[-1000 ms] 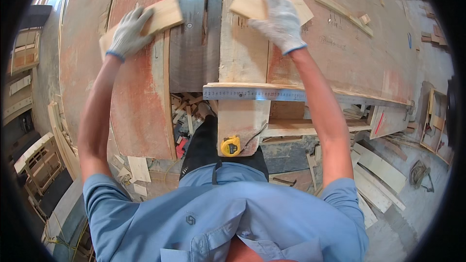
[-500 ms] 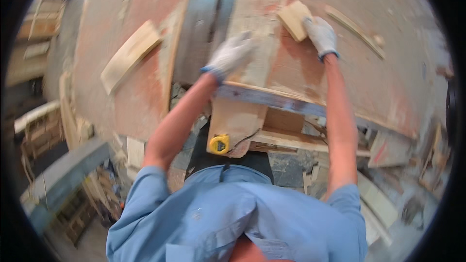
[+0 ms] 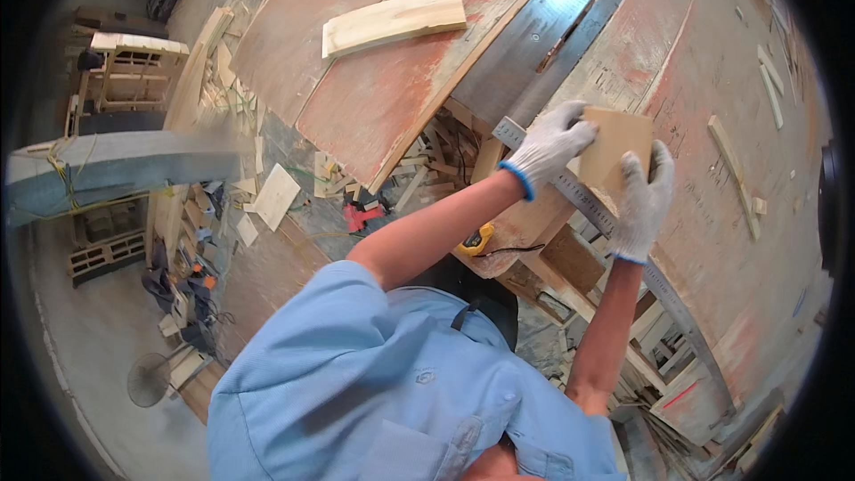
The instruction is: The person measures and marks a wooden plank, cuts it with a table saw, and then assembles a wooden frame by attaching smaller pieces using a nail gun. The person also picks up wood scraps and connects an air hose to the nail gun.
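From the head camera: both gloved hands are on a small square wood block sitting on the reddish surface, right by its near edge where a metal ruler runs along. The left hand is curled over the block's left side, and the right hand grips its lower right corner, fingers wrapped round it. A longer plank lies well apart on the far left panel. A yellow tape measure sits below the edge, with wood scraps scattered on the floor.
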`<state>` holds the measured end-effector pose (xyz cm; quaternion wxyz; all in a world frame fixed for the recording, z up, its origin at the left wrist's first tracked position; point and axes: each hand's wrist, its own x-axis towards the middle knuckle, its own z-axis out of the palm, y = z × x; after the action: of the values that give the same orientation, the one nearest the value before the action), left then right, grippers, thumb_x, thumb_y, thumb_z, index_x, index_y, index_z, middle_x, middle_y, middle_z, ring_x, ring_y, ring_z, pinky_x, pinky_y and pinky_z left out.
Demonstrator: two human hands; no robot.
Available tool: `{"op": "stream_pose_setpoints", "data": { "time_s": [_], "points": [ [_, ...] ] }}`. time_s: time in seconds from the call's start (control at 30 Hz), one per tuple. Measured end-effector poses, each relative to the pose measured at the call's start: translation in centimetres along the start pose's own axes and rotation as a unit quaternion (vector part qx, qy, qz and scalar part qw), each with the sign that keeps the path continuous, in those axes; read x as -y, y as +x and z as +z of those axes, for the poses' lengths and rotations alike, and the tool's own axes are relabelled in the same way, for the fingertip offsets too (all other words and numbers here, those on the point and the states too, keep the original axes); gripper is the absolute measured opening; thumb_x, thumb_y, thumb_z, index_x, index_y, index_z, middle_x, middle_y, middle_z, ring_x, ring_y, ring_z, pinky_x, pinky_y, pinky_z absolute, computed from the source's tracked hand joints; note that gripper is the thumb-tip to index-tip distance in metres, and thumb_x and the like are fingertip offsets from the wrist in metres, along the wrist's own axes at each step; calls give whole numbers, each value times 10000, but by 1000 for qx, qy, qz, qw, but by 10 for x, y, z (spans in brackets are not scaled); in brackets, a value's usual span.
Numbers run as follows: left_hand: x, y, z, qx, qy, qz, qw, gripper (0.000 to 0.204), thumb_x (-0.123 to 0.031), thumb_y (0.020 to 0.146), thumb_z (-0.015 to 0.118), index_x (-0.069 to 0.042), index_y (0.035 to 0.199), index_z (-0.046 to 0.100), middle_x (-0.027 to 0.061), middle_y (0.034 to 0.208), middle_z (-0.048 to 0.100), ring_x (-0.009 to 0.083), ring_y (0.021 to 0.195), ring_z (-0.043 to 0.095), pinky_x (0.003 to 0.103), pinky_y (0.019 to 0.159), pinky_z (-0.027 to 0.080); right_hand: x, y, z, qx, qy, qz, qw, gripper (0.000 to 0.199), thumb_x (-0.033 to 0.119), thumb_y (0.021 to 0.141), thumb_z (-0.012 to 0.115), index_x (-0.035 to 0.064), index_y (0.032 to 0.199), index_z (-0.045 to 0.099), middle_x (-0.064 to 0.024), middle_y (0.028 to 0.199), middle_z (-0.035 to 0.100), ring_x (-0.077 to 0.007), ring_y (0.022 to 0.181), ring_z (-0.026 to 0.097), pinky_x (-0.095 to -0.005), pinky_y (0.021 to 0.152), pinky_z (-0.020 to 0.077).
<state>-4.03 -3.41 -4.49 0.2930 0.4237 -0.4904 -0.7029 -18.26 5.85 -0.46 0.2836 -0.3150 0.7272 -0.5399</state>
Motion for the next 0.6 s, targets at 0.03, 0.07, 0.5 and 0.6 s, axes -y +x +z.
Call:
{"op": "stream_pose_setpoints", "data": {
  "time_s": [0.03,0.07,0.5,0.6],
  "points": [
    [-6,-26,-11,-12,13,16,1000,516,-244,973,641,14,1403,524,128,1276,627,180,1148,594,321,980,487,10,-20,7,22,1,0,1000,554,194,909,678,-74,1362,507,-178,1308,567,-255,1214,551,-381,1056,440],
    [-12,-52,-23,-25,20,27,999,530,-232,983,634,5,1437,501,124,1300,614,170,1182,576,307,1006,471,19,-39,14,44,-3,4,999,546,193,913,665,-73,1363,507,-173,1303,571,-250,1216,550,-377,1058,438],
    [88,-338,-178,-266,-430,-40,862,358,-185,1002,560,-72,1342,547,47,1207,617,154,1119,601,321,965,497,-13,-243,160,484,-25,84,871,320,239,1028,579,-22,1205,632,-51,1070,663,-105,971,579,-275,862,487],
    [138,-384,-167,-355,-458,33,814,351,-135,988,564,-38,1326,551,55,1186,629,164,1114,603,335,964,491,-27,-272,179,575,-64,72,813,325,260,1039,565,-32,1152,650,-34,1014,669,-86,907,581,-266,789,491]
  ]
}}
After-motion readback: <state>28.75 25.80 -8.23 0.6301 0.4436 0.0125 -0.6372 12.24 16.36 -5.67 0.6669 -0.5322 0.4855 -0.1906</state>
